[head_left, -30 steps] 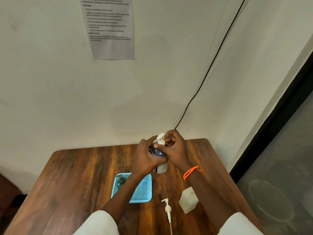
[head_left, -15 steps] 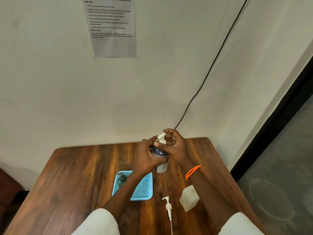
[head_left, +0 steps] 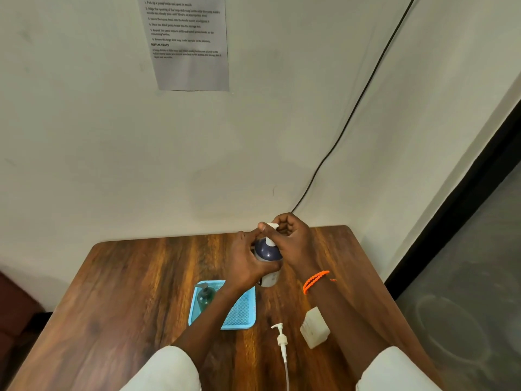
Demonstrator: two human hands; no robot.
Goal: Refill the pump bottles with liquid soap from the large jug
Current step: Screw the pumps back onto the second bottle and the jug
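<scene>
A dark blue pump bottle (head_left: 266, 253) with a pale lower body stands upright near the far middle of the wooden table (head_left: 127, 292). My left hand (head_left: 248, 263) grips its body. My right hand (head_left: 290, 241) has its fingers curled round the white pump head (head_left: 272, 230) on top. A small dark green pump bottle (head_left: 205, 297) stands in the blue tray (head_left: 239, 314). A loose white pump head with its tube (head_left: 282, 341) lies on the table in front. A pale square bottle (head_left: 314, 328) stands beside my right forearm, partly hidden by it.
The table sits in a corner, walls behind and to the right. A black cable (head_left: 352, 114) runs down the wall behind the table. A printed sheet (head_left: 189, 43) hangs on the wall. The table's right edge (head_left: 375, 277) drops to a grey floor.
My right hand's fingers have shifted round the pump head, and the view has tilted slightly. The bottle stays in the same spot on the table.
</scene>
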